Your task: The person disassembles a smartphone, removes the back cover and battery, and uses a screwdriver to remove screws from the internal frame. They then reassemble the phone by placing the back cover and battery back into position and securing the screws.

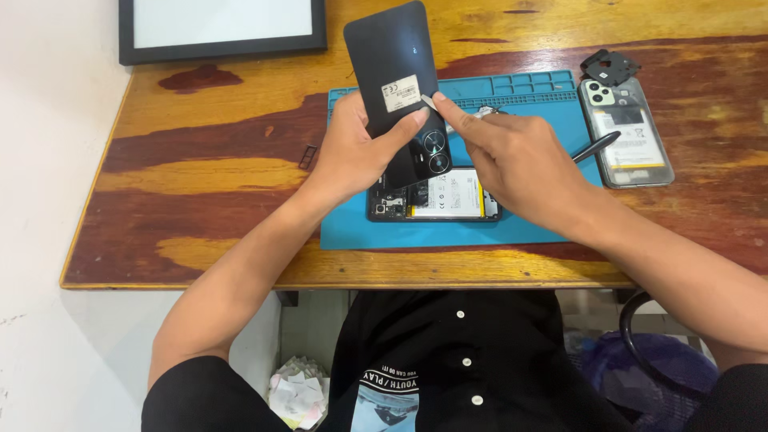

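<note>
My left hand (pixel 356 144) holds a black phone back cover (pixel 396 76) upright, its inner side facing me, with a white sticker and the camera rings showing. My right hand (pixel 512 156) grips a thin black tool (pixel 596 146) and presses its fingertip against the cover's right edge near the sticker. Below both hands an opened black phone (pixel 436 200) lies on the blue work mat (pixel 528 228), its battery and board exposed.
A second opened phone (pixel 628 136) lies at the right on the wooden table (pixel 200 208), a black camera frame part (pixel 610 66) above it. A small SIM tray (pixel 307 158) sits left of the mat. A black-framed white panel (pixel 224 28) lies at the far left.
</note>
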